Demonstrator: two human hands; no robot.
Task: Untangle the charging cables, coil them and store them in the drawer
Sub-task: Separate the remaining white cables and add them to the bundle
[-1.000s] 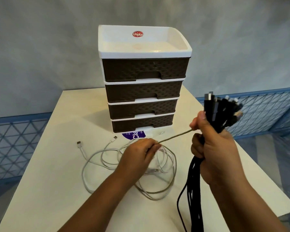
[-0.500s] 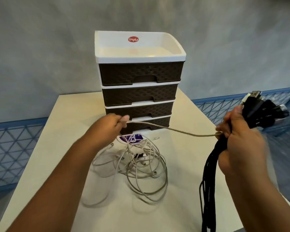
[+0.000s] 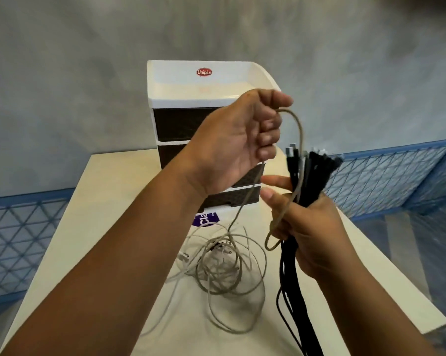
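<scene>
Both fists on cables [image 3: 298, 150] (plugs blurred)

Red "Uniplus" oval on the white drawer unit [image 3: 180, 80]

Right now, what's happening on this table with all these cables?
A person is sorting charging cables. The right hand grips a bundle of black cables, plug ends up, the rest hanging below. The left hand is raised, holding a grey cable that loops over to the right hand and trails down to a tangled pile of pale cables on the table. The drawer unit behind looks shut.
</scene>
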